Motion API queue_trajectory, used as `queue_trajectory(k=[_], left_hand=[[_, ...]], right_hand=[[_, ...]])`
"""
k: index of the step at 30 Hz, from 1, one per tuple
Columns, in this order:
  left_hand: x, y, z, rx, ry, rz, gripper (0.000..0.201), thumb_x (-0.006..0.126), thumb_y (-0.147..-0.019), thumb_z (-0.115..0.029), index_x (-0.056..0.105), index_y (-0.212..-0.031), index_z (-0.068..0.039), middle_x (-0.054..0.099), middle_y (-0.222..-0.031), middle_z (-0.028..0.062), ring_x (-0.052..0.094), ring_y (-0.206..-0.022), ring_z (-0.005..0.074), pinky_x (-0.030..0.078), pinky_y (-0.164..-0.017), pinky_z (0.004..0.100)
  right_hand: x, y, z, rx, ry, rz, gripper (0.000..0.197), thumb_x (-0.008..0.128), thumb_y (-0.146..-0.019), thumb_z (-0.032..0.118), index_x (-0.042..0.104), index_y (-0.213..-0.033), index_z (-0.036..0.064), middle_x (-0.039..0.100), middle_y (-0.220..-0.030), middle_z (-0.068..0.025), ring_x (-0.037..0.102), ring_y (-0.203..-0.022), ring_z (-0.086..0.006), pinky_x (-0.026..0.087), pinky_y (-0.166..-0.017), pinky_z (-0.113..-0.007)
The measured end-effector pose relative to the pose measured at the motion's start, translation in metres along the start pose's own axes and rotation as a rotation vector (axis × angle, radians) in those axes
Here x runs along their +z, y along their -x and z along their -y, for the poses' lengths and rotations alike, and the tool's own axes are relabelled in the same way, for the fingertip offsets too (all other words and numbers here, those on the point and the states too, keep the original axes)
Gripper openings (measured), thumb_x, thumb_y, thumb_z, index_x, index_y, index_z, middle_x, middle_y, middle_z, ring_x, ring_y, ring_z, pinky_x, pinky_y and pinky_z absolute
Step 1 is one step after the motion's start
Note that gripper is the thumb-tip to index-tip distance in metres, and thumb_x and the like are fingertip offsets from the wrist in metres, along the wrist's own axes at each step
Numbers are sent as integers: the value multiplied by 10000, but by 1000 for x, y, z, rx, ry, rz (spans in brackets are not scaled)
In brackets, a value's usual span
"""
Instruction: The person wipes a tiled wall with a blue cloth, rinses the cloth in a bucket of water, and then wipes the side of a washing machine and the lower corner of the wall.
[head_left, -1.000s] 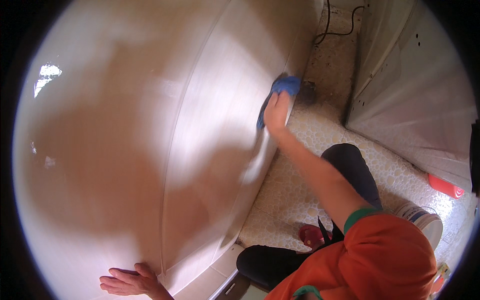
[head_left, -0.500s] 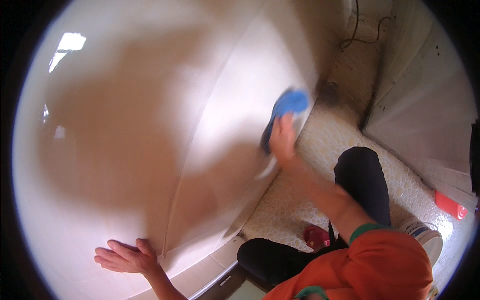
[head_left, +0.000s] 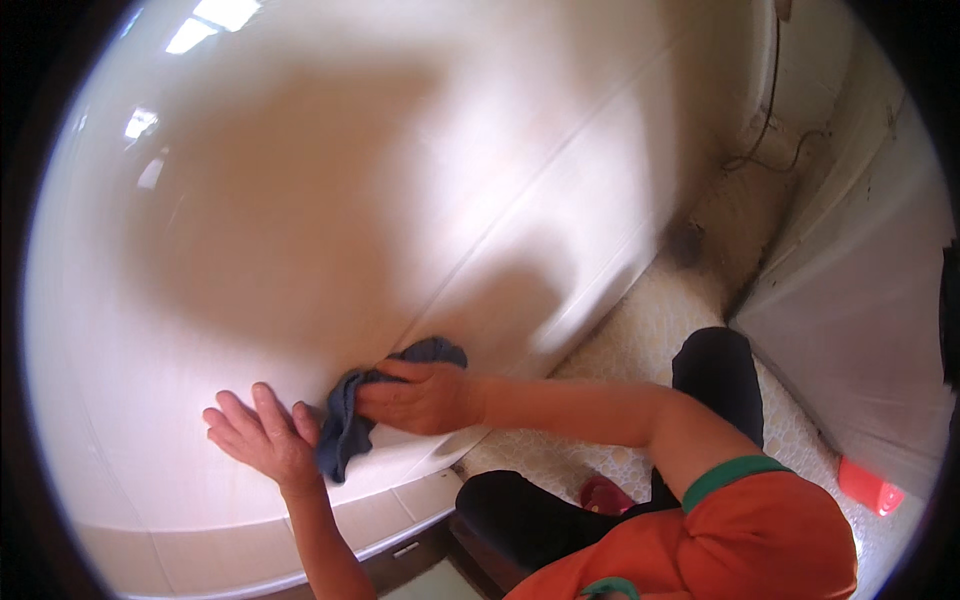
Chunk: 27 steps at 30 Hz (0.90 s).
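My right hand [head_left: 425, 398] presses a dark blue cloth [head_left: 345, 432] flat against the glossy cream tiled wall [head_left: 500, 110]. The cloth is crumpled and sticks out past my fingers on both sides. Just left of it, my left hand [head_left: 262, 438] rests on the same wall, palm down, with its fingers spread and nothing held. The left thumb is close to the cloth's edge; I cannot tell whether they touch. A tile joint slants up to the right from the cloth.
Pebble-patterned floor [head_left: 620, 335] lies between the wall and a pale upright panel [head_left: 850, 330] at right. A red object [head_left: 868, 487] sits by the panel's base. A dark cable [head_left: 770, 128] loops in the far corner. Below the wall runs a tiled ledge [head_left: 220, 555].
My right hand has swept the cloth along the wall from upper right to lower left, close to my left hand. My left hand appears slightly higher, as the view has shifted.
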<state>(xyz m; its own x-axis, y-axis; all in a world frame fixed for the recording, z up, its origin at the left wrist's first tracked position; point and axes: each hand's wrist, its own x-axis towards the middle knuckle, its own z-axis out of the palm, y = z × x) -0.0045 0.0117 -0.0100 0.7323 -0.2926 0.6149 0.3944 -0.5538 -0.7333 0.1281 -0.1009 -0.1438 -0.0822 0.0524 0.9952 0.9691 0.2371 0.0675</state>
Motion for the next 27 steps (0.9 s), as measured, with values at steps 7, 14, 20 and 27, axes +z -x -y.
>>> queue_trajectory(k=[7, 14, 20, 27], left_hand=[[-32, 78, 27, -192, 36, 240, 429, 504, -813, -251, 404, -1171, -37, 232, -1306, 293, 218, -1175, 520, 213, -915, 598], [-9, 84, -9, -296, 168, 166, 562, 514, -808, -193, 273, -1294, -48, 56, -1385, 253, 66, -1260, 460, 72, -975, 581], [-21, 97, -24, -404, 256, 218, 542, 522, -790, -204, 334, -1280, -67, 153, -1374, 239, 105, -1259, 454, 106, -989, 561], [-60, 98, -136, -1885, 1594, -222, 471, 335, -893, -333, 280, -1251, -32, 329, -1261, 126, 326, -1178, 255, 270, -977, 374]], right_hand=[[-131, 52, -149, 242, 362, 243, 219, 560, -675, 87, 558, -886, 28, 560, -905, -142, 542, -830, -308, 443, -741, -421], [-173, 41, -183, 681, 788, -228, 170, 461, -762, -2, 552, -897, -51, 536, -968, -196, 481, -880, -335, 364, -813, -389], [-28, 62, -73, 240, 152, -7, 321, 492, -804, 187, 518, -1038, -33, 533, -1005, -180, 478, -967, -330, 329, -901, -431], [53, -18, 46, -37, -207, 299, 176, 588, -634, 147, 619, -801, 101, 540, -947, -30, 485, -935, -221, 374, -793, -365]])
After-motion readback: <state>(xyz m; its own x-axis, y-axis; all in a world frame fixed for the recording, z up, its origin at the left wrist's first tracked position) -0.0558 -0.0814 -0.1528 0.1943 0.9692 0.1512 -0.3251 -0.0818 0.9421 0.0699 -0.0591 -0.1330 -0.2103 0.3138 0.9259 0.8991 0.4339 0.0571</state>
